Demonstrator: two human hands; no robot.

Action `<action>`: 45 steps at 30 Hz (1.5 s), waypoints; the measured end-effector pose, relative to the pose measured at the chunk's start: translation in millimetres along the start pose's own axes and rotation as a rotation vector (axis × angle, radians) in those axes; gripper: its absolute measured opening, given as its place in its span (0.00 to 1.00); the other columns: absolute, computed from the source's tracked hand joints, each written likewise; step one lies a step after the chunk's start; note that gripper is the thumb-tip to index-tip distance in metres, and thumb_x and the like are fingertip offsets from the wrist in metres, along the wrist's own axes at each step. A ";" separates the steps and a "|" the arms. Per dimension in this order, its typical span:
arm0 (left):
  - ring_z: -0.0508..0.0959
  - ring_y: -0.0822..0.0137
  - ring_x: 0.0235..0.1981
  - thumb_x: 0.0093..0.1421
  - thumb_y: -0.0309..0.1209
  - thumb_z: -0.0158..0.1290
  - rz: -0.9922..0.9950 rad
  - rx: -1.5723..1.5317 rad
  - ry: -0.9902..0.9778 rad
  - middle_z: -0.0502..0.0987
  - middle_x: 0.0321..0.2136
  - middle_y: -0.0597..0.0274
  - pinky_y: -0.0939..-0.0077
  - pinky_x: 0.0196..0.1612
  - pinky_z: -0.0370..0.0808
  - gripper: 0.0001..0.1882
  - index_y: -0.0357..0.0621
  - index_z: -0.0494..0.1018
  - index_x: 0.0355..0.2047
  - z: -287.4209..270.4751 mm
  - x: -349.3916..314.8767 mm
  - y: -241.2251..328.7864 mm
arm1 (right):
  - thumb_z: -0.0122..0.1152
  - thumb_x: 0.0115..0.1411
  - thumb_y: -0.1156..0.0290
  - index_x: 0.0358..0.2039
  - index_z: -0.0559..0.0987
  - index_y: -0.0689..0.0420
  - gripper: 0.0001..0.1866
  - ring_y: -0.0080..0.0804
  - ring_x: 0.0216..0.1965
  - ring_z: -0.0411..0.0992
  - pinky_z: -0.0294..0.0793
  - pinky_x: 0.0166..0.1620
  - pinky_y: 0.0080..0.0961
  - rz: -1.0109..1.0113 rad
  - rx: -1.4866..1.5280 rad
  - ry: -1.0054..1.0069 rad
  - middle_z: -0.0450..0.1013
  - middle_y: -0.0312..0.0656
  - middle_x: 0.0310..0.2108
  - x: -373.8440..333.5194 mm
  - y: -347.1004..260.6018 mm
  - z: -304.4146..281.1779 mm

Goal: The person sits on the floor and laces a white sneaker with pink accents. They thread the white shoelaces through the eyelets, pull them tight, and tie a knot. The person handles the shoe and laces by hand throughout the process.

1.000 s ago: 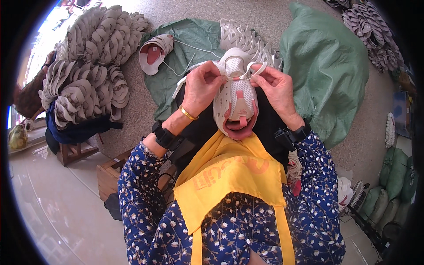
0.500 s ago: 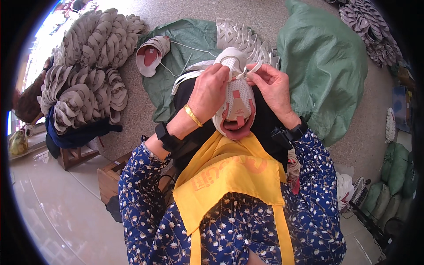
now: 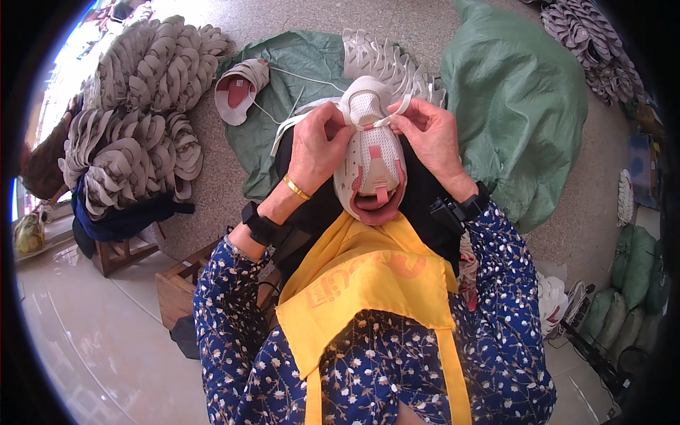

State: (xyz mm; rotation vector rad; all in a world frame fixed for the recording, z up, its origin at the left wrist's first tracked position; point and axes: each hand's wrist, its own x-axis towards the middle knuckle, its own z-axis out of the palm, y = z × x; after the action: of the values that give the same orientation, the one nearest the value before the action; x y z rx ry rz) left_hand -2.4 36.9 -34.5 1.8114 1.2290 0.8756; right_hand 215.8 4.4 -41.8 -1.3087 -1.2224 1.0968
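Both hands pinch lace on the shoe (image 3: pixel 370 159) resting on the lap; left hand (image 3: pixel 316 145) closed on the shoe's left side, fingertips clamped on the white lace (image 3: pixel 393 113) near the top eyelets; right hand (image 3: pixel 430 138) closed too, thumb and forefinger nipping the flat lace end just above the tongue; neither grip wide, both narrow pinches on the lace.

Shoe is white mesh with pink trim, toe pointing away from the body, opening toward the yellow apron (image 3: pixel 368 280); sits on dark cloth over the knees, roughly centred between the forearms.

Doing this bit well, my read: keep the shoe pinned by the left palm so it doesn't roll; hold the lace flat, no twist, before feeding it across; pull even on both sides so the eyelet rows stay level; short strokes, since the lace end is close to the fingertips and could slip out.

Around it: green sheet (image 3: pixel 283 92) on the floor ahead with another shoe upper (image 3: pixel 241 88) at its left edge, loose lace trailing from it; row of pale soles (image 3: pixel 386 64) at the sheet's far edge; big green sack (image 3: pixel 517 106) to the right; heaps of grey uppers (image 3: pixel 134 120) on the left; wooden stool (image 3: pixel 184 290) by the left knee.
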 end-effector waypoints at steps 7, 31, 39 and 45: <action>0.81 0.59 0.25 0.55 0.23 0.63 -0.012 0.002 -0.004 0.78 0.24 0.53 0.68 0.32 0.76 0.09 0.35 0.72 0.30 5.1 -3.1 -2.6 | 0.69 0.62 0.78 0.40 0.83 0.63 0.06 0.17 0.36 0.78 0.79 0.43 0.17 0.026 -0.154 -0.106 0.81 0.34 0.34 3.4 -3.4 0.8; 0.69 0.52 0.32 0.49 0.36 0.69 0.001 0.118 0.058 0.67 0.30 0.51 0.59 0.37 0.69 0.25 0.34 0.63 0.31 20.3 -8.5 10.2 | 0.63 0.53 0.77 0.40 0.77 0.68 0.13 0.51 0.40 0.77 0.79 0.45 0.40 -0.331 -0.659 -0.119 0.75 0.54 0.38 -15.1 -29.6 2.5; 0.70 0.49 0.33 0.51 0.40 0.66 0.133 0.233 0.147 0.68 0.31 0.48 0.57 0.37 0.70 0.26 0.34 0.65 0.34 35.5 -1.6 5.8 | 0.56 0.56 0.80 0.32 0.78 0.67 0.05 0.57 0.39 0.76 0.76 0.46 0.45 -0.409 -0.895 -0.120 0.74 0.59 0.34 -7.0 -22.7 11.2; 0.72 0.47 0.34 0.51 0.37 0.65 0.108 0.229 0.146 0.69 0.31 0.47 0.57 0.39 0.71 0.23 0.34 0.66 0.36 38.9 -1.8 -0.5 | 0.57 0.60 0.78 0.39 0.81 0.68 0.10 0.55 0.41 0.77 0.76 0.46 0.43 -0.339 -0.792 -0.233 0.77 0.54 0.35 -0.1 -19.4 -0.9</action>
State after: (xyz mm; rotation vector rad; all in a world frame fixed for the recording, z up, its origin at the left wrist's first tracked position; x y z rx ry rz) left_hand 30.1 27.1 -53.6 2.0407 1.3813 0.9748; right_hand 214.9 4.2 -22.3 -1.4749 -2.0972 0.5270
